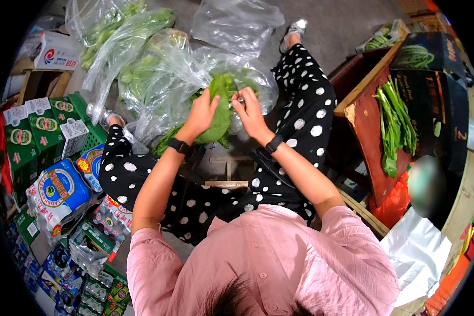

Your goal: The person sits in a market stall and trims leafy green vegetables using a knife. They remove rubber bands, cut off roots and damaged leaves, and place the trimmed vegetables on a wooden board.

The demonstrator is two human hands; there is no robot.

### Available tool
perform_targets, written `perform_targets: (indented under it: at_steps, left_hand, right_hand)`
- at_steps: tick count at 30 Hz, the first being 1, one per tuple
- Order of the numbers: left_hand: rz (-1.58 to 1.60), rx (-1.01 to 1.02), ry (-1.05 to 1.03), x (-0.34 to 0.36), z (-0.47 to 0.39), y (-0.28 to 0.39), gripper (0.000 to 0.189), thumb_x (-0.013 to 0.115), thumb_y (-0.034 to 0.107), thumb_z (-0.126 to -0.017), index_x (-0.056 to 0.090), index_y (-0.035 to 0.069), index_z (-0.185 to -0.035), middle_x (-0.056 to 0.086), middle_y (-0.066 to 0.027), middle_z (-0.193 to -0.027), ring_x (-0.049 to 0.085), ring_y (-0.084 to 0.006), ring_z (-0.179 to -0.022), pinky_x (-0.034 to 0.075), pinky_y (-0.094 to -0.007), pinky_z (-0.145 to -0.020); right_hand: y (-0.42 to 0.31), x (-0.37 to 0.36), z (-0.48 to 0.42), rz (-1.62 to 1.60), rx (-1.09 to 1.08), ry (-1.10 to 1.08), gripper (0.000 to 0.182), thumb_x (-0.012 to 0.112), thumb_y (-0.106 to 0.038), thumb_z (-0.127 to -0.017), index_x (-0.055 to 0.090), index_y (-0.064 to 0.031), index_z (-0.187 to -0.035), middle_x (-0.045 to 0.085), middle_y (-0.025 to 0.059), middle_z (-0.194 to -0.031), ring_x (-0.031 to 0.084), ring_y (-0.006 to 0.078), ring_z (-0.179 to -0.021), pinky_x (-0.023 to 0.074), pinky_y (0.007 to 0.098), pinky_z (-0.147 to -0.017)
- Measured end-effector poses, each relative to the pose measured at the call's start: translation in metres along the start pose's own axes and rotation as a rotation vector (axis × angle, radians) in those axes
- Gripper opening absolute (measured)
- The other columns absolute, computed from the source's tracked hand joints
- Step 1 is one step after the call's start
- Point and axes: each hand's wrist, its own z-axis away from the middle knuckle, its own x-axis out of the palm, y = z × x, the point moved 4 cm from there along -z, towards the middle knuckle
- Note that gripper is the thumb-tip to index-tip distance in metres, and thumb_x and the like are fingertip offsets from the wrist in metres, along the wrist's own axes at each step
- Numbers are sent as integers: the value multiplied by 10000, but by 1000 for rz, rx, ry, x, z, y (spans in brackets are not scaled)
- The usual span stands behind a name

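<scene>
In front of me, between my knees, my left hand (202, 112) is closed on leafy greens (220, 118), whose broad leaves hang below and between my hands. My right hand (249, 111) is at the right side of the greens, fingers and thumb bent round a small dark metal tool (240, 98); its exact kind cannot be told. Clear plastic bags (162, 75) holding green vegetables lie just beyond my hands, partly under them. More greens (168, 139) show below my left wrist.
An empty-looking clear bag (237, 23) lies farther out on the floor. Trimmed green stalks (395, 122) rest on a reddish-brown board (369, 138) at the right, beside a black carton (430, 106). Beer cartons (43, 130) and wrapped packs of cans (61, 193) stand at the left.
</scene>
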Motion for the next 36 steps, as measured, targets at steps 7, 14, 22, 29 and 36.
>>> perform_targets:
  at_steps: [7, 14, 22, 29, 36]
  left_hand:
    - [-469, 202, -44, -9, 2, 17, 247, 651, 65, -845, 570, -36, -1056, 586, -240, -996, 565, -442, -939, 448, -487, -796]
    - [-437, 213, 65, -20, -1, 24, 244, 668, 44, -820, 594, -14, -1045, 575, -232, -979, 562, -436, -916, 445, -491, -782]
    - [-508, 230, 84, -6, 1, 30, 225, 641, 61, -850, 547, -20, -1038, 548, -235, -954, 547, -454, -891, 430, -511, -740]
    - [-391, 123, 122, -11, -11, 24, 211, 628, 62, -872, 545, -29, -1043, 548, -237, -969, 544, -450, -922, 433, -500, -763]
    - [-196, 233, 33, -16, -14, 20, 261, 611, 109, -907, 544, -48, -1105, 564, -237, -1005, 543, -429, -958, 443, -454, -832]
  right_hand:
    - [-11, 15, 6, 170, -81, -124, 206, 500, -174, -974, 520, 31, -964, 505, 203, -930, 511, 395, -896, 418, 440, -785]
    - [6, 16, 14, 212, 9, -111, 230, 506, -182, -976, 498, 39, -911, 514, 223, -906, 506, 413, -874, 411, 464, -777]
    - [13, 24, 9, 182, 92, -91, 273, 463, -210, -1007, 477, 50, -926, 514, 250, -883, 502, 446, -855, 394, 491, -756]
    - [31, 23, 27, 203, 181, -101, 294, 462, -217, -1006, 480, 49, -882, 534, 263, -864, 512, 463, -848, 395, 507, -739]
    - [51, 15, 11, 125, 297, 48, 290, 507, -257, -991, 516, 27, -931, 552, 218, -834, 562, 382, -814, 428, 459, -733]
